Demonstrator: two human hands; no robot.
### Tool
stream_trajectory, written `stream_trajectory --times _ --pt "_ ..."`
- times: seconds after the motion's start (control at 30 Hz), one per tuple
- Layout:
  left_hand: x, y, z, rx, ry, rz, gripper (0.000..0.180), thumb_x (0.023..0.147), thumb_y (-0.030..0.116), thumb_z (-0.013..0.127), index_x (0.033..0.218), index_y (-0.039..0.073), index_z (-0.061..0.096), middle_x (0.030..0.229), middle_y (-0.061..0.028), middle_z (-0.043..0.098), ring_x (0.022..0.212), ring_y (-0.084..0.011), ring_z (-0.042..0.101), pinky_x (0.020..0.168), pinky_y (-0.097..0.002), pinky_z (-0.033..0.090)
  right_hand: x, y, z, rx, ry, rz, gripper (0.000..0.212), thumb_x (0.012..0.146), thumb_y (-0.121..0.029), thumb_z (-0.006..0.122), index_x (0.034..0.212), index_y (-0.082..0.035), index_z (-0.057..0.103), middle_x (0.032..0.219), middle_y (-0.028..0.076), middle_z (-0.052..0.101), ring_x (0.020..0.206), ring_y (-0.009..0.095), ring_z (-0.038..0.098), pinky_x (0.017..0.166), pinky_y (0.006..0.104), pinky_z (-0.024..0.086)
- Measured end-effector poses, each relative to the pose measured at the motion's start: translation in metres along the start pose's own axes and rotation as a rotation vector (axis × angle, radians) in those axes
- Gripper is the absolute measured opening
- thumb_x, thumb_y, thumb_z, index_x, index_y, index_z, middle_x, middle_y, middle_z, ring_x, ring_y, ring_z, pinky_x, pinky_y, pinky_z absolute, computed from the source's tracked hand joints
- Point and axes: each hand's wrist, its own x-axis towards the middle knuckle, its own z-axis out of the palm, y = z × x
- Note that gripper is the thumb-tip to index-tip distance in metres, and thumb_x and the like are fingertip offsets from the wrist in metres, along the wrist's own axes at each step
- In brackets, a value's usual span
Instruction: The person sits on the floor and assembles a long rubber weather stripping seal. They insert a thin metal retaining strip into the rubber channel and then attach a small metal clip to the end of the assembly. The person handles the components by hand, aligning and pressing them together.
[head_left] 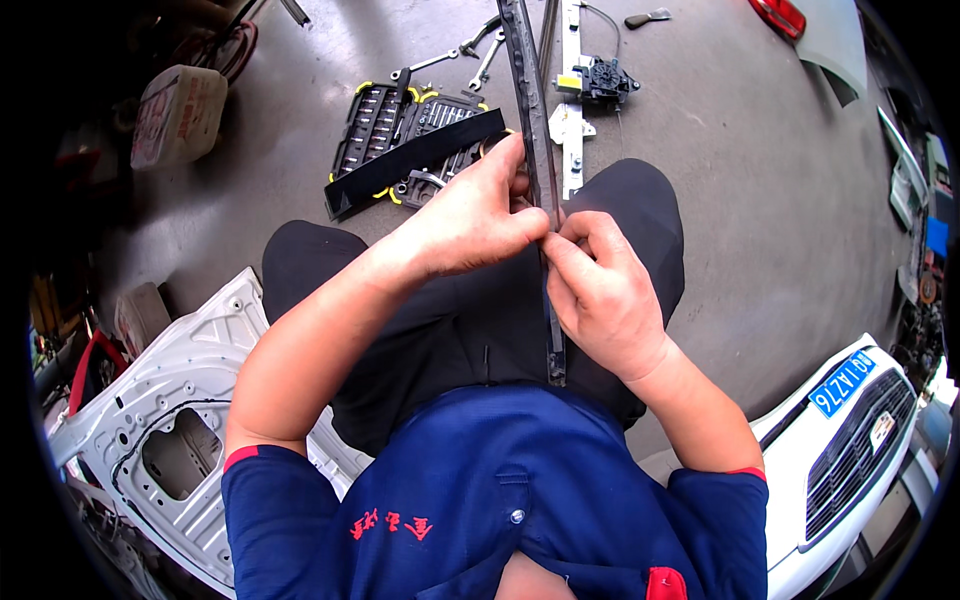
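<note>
A long black strip, like a car-door window trim [532, 90], runs upright through the middle of the view, its near end hanging over my lap. My left hand [480, 215] is closed on it from the left, thumb on the near side and fingers partly hidden behind. Just right of that thumb, my right hand [605, 295] pinches the strip's edge between thumb and forefinger. Beyond my left hand, a flat black trim panel [415, 162] lies across an open socket tool case [368, 125]. Right of the strip is a window regulator [572, 140] with its black motor [603, 82].
Wrenches [487, 62] and a scraper [648, 18] lie on the grey floor. A bare white door shell [190, 400] is at my left, a white bumper with a grille [850, 470] at my right. A plastic tub [178, 115] stands far left, a red tail light [780, 15] far right.
</note>
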Motion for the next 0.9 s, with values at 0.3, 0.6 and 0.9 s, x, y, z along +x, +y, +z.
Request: stream_trajectory --times 0.3,0.6,0.9 --pt "-0.003 0.009 0.005 -0.165 0.065 -0.083 0.054 0.092 0.002 0.059 0.144 0.000 0.045 0.112 -0.0119 0.071 0.105 -0.0167 0.069 0.096 -0.0331 0.054 -0.009 0.003 0.009 -0.036 0.129 -0.043 0.034 0.082 0.009 0.073 0.115 0.002 0.073 0.096 0.012 0.064 0.078 0.027 0.066 0.071 0.0369 0.055" --pt "-0.005 -0.001 0.002 -0.006 0.111 -0.048 0.053 0.092 0.005 0.059 0.142 -0.004 0.044 0.109 -0.0157 0.072 0.105 -0.0199 0.071 0.097 -0.0355 0.055 -0.019 -0.007 0.017 0.025 0.152 0.092 0.031 0.084 0.003 0.074 0.116 0.001 0.071 0.095 0.013 0.066 0.081 0.029 0.067 0.074 0.0376 0.056" --pt "-0.004 0.006 0.002 0.081 0.104 -0.088 0.051 0.090 0.007 0.059 0.139 -0.003 0.046 0.106 -0.0166 0.073 0.102 -0.0205 0.071 0.097 -0.0366 0.055 -0.020 -0.011 0.021 0.006 0.143 0.075 0.023 0.084 0.004 0.075 0.107 -0.001 0.073 0.095 0.012 0.063 0.080 0.028 0.065 0.069 0.0370 0.054"
